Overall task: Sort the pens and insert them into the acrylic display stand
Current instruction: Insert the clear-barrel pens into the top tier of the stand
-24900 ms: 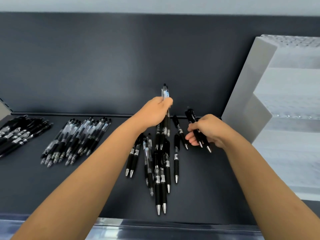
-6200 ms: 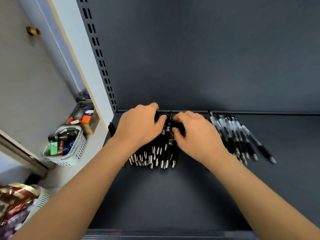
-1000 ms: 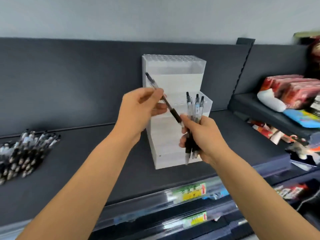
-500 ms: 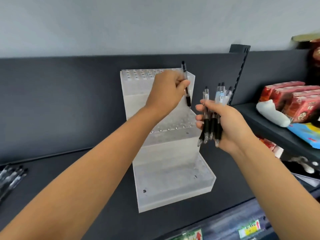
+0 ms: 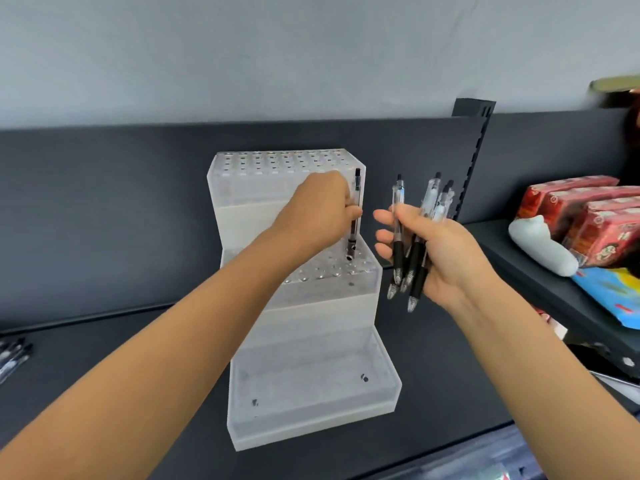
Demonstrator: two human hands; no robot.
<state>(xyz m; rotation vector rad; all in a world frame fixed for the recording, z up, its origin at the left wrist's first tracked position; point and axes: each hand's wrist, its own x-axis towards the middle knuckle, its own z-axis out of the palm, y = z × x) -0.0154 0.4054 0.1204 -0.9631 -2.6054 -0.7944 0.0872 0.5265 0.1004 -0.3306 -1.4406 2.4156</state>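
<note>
The left hand [image 5: 322, 206] pinches one pen [image 5: 355, 216] upright over the right end of the middle tier of the stand [image 5: 311, 317], tip down, just at a hole [image 5: 349, 258]. The push should run straight down the pen's axis. Right of the stand, the right hand [image 5: 446, 258] grips spare pens [image 5: 398, 249].

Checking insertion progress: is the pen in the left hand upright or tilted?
Upright: the pen stands near vertical in the left hand, tip down at a middle-tier hole of the stand.
</note>
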